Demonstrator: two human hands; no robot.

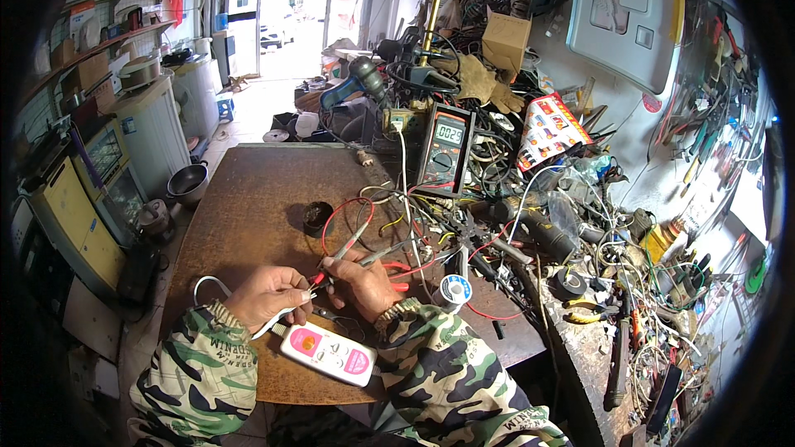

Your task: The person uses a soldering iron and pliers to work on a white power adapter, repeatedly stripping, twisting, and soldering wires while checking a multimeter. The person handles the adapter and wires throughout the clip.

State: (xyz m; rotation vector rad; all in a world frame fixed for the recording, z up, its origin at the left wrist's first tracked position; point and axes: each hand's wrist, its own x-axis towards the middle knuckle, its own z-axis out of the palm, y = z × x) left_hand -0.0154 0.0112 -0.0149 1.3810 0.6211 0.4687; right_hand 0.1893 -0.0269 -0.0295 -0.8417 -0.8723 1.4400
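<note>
My left hand (267,295) is closed around the end of a white cord (212,280), which loops out behind it. Close beside it, my right hand (364,286) grips two multimeter probes (354,240), with their tips meeting the cord end between both hands. Just what the tips touch is too small to make out. A white power strip with pink panels (327,353) lies on the table below the hands. Farther off, a multimeter (445,151) with a lit display stands propped up, its red and black leads running toward my right hand.
A brown table (240,207) carries a small dark round pot (316,217) and a solder spool (454,291). Tangled wires and tools (571,240) crowd the right side, with yellow-handled pliers (586,310). At left are cabinets (79,199) and a pan (189,182) beyond the table edge.
</note>
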